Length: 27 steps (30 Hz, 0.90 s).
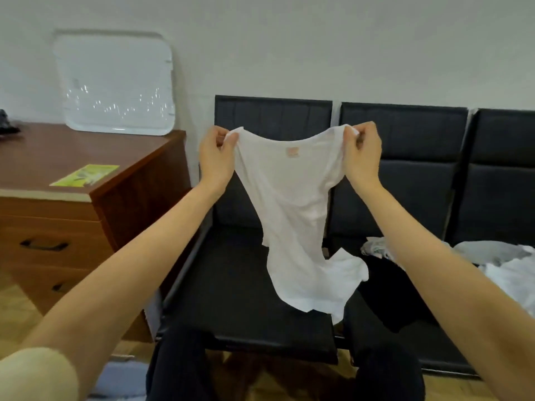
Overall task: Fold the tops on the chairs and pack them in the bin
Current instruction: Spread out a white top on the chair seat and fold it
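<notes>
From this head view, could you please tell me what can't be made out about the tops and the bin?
- Bin: none identifiable in the head view; only a clear lid leans on the wall.
- Pile of tops: cut off by the right edge and partly hidden by the right forearm; count unclear.
- White top, pinched by the left hand and right hand: label too blurred to read.
</notes>
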{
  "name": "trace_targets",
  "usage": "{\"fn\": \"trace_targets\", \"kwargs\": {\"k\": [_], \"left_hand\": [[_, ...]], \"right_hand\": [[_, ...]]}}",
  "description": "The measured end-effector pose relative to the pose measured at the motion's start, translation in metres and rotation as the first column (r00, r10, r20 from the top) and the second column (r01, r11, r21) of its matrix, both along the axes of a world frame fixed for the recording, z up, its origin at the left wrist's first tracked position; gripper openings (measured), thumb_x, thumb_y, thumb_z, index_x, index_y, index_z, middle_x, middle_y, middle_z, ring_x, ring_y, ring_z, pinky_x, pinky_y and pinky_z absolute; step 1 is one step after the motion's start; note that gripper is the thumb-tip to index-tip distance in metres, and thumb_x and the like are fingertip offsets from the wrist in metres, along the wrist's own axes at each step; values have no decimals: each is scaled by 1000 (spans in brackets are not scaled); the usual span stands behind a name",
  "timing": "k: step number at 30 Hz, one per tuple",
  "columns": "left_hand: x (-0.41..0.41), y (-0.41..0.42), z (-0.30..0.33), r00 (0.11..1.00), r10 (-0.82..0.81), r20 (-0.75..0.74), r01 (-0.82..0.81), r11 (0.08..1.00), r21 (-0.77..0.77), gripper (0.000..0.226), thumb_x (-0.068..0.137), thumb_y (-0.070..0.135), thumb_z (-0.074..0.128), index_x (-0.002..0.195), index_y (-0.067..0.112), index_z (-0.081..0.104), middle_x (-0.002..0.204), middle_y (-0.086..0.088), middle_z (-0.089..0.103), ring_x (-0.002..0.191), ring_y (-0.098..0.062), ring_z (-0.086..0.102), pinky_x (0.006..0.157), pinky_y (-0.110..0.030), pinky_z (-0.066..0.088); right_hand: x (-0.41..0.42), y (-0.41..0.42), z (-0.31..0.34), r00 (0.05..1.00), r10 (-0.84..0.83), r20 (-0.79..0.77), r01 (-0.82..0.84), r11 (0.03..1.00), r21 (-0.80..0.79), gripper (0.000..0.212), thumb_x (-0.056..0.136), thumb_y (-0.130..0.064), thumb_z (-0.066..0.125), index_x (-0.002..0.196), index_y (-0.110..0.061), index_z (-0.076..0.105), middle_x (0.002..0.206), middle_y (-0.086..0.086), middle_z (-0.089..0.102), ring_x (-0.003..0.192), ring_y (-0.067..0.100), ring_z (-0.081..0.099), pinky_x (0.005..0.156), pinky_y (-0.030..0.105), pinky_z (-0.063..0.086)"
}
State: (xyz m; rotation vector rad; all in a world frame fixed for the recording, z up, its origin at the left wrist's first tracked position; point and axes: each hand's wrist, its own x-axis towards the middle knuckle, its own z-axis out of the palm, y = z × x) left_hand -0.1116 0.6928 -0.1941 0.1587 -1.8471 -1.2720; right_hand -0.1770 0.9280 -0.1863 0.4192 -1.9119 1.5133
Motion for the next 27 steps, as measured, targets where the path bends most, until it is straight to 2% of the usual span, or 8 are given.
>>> {"fn": "trace_targets", "kwargs": {"k": [4,6,10,14,18,20,23,27], "left_hand": [[-28,5,43,997,-48,-66,62,974,216,5,97,20,51,95,15,50,85,7,52,77,-5,51,66,-14,43],[-42,5,65,991,-43,-123,71,969,237,6,95,16,51,92,12,49,81,6,50,74,-8,49,63,-14,42],[-60,-2,110,983,-19,-180,48,987,156,9,94,14,53,88,9,47,78,4,48,67,-6,45,53,-7,35],[-70,-14,156,977,-14,-213,15,1000,4,9,91,14,56,85,12,51,77,4,50,76,-14,47,62,-15,36],[-68,-23,183,971,-14,-240,-12,994,-105,9,92,15,56,84,13,52,73,11,49,78,-13,47,65,-12,36],[-64,-27,182,969,-26,-246,-9,990,-142,10,92,16,57,84,13,53,73,13,49,73,-9,46,64,-9,36],[-58,-35,157,980,-56,-190,22,984,-175,11,92,19,59,84,13,55,73,13,52,67,1,47,61,-7,37],[-48,-50,94,994,-108,-36,96,968,-233,10,92,20,61,85,13,58,70,10,54,63,-1,47,57,-8,36]], "right_hand": [[-14,-1,41,1000,30,-6,-31,997,-72,15,98,-16,46,86,-12,40,74,-6,41,65,4,38,60,10,35],[-19,-4,64,999,48,-12,-49,993,-109,16,99,-14,45,85,-12,38,72,-6,37,60,4,34,54,11,33],[-29,-4,106,997,37,-72,-50,983,-178,27,99,-11,46,76,-20,34,70,-6,36,55,2,32,50,11,31],[-43,3,133,990,-1,-141,-22,987,-161,29,99,-13,46,75,-24,34,71,-7,39,59,3,36,55,12,32],[-46,4,144,983,1,-181,-26,990,-136,28,99,-14,47,76,-26,36,73,-8,43,61,2,40,57,10,34],[-45,4,139,983,15,-184,-38,992,-122,23,99,-14,47,79,-23,40,75,-8,45,63,2,42,58,10,35],[-42,1,111,990,44,-136,-57,994,-89,12,99,-15,48,89,-10,45,78,-8,47,66,1,44,58,9,36],[-31,-3,47,995,96,-8,-97,994,-51,9,99,-16,49,93,-8,50,78,-7,51,67,0,47,58,5,39]]}}
